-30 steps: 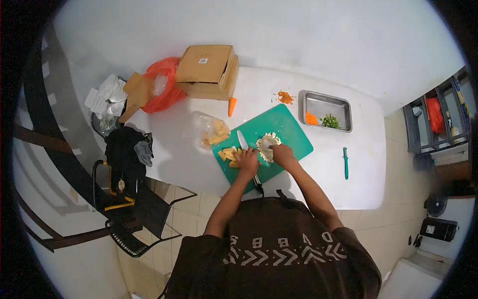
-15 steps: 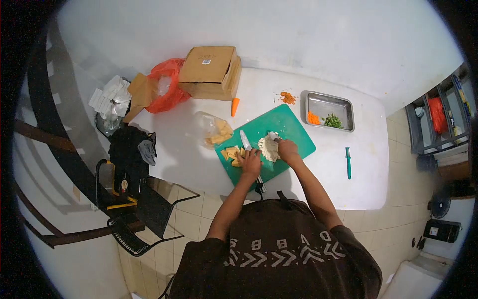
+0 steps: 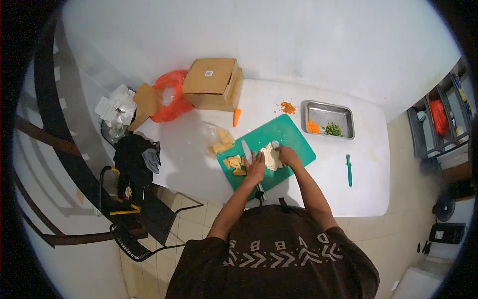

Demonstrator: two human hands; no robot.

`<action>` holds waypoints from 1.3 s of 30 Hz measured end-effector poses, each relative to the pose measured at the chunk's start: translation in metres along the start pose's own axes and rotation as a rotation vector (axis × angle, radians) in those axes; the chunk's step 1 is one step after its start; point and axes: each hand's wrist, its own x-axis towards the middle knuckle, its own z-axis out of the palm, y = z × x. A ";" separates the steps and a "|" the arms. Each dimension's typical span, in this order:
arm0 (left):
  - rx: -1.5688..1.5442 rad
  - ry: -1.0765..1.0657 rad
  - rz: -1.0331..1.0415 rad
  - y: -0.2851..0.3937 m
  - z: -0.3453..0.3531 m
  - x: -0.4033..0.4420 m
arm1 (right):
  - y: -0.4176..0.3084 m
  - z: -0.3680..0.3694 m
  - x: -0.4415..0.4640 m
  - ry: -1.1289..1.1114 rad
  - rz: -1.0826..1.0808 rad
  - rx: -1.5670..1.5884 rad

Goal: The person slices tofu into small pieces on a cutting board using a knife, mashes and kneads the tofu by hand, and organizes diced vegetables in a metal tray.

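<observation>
My left hand [image 3: 255, 168] lies with fingers spread over the knife [image 3: 246, 151], between the yellow pieces [image 3: 234, 163] and a flattened pale mass [image 3: 271, 158] on the green cutting board [image 3: 291, 134]. At the mass's upper right edge, my right hand [image 3: 288, 155] is closed around a small metallic tool [image 3: 275, 144], perhaps a spoon; its handle is hidden in my fingers. A clear bag [image 3: 219, 139] of yellow pieces touches the board's left edge.
Behind the board are a carrot [image 3: 237, 117], orange peelings [image 3: 288, 107] and a cardboard box [image 3: 211, 82]. To the right, a metal tray [image 3: 328, 105] holds orange and green chopped pieces, with a green-handled peeler [image 3: 349, 170] nearer me. A red bag [image 3: 172, 99] stands at the back left.
The pale mass looks flatter and more spread out. My left hand has shifted right, off the yellow pieces, and my right hand has moved over the mass. The whole view has shifted slightly.
</observation>
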 end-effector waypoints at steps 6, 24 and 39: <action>-0.017 -0.007 0.124 -0.008 0.008 0.003 | -0.013 -0.050 0.013 -0.443 0.071 -0.012; -0.036 0.167 0.058 -0.002 0.019 -0.016 | -0.038 -0.021 -0.029 0.033 -0.016 -0.050; 0.011 0.197 -0.020 -0.007 0.027 -0.013 | -0.018 -0.005 -0.014 -0.003 0.036 -0.045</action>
